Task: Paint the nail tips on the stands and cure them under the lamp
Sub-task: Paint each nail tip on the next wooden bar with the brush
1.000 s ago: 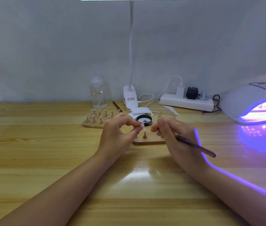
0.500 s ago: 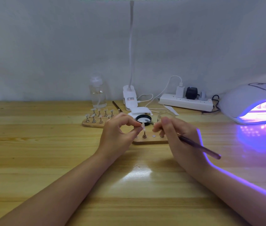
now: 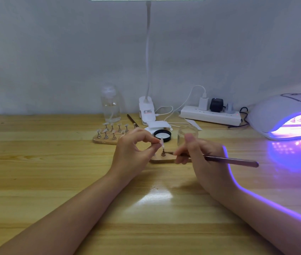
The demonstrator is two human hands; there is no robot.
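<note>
A long wooden desk [image 3: 35, 181] stands against a plain pale wall [image 3: 53, 52]. Along the back edge of the desk are a clear bottle [image 3: 111, 104], the white clip foot of a desk light [image 3: 147, 112] and a white power strip [image 3: 210, 115] with plugs in it. At the right edge sits a white curing lamp [image 3: 282, 116] that glows purple inside and throws purple light on the wood. Near the middle back is a wooden board [image 3: 103, 139] with a bunch of nail tips on little stands [image 3: 111, 130]. Beside it lie a black lid [image 3: 162, 135] and a small clear jar [image 3: 187, 134].

The top of the desk light is cut off by the picture. The right side of the curing lamp is cut off too. A second small board [image 3: 161, 160] is partly hidden behind both hands.

The left hand [image 3: 133, 155] rests near the middle of the desk and pinches one nail tip [image 3: 161, 141] between thumb and finger, just above a stand [image 3: 163, 153] on the small board. The right hand [image 3: 201, 157] grips a thin brush [image 3: 229, 160], with the tip pointing at that stand and the handle pointing toward the right edge.
</note>
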